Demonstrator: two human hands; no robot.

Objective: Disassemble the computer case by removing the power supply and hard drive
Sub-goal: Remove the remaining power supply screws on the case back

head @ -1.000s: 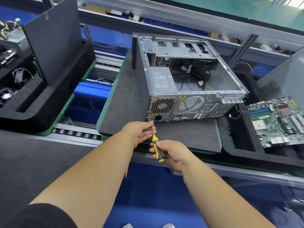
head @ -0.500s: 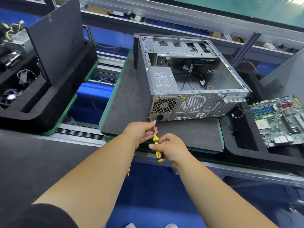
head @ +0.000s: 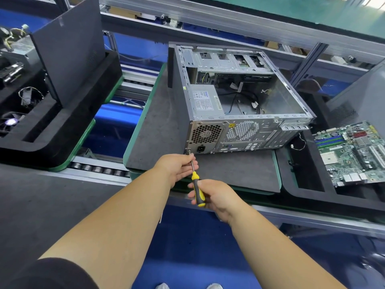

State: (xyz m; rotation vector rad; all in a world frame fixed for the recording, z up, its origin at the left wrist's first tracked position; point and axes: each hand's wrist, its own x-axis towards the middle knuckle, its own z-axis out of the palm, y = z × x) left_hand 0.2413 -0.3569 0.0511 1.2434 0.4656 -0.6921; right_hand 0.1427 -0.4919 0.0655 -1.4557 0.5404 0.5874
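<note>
In the head view the right hand (head: 216,197) grips a yellow-and-black screwdriver (head: 196,187) whose tip meets the rear lower-left corner of the open computer case (head: 243,101), at twelve o'clock from the hands on a grey mat (head: 158,126), while the left hand (head: 177,167) pinches the shaft, the power supply (head: 205,102) seated inside at the case's nine o'clock side.

An electronics disassembly line in a factory — roller conveyor (head: 100,170) carrying green-edged pallets (head: 143,122), aluminium framing (head: 229,21), foam trays (head: 52,130) of pulled parts — a bare motherboard (head: 354,153) among them.
</note>
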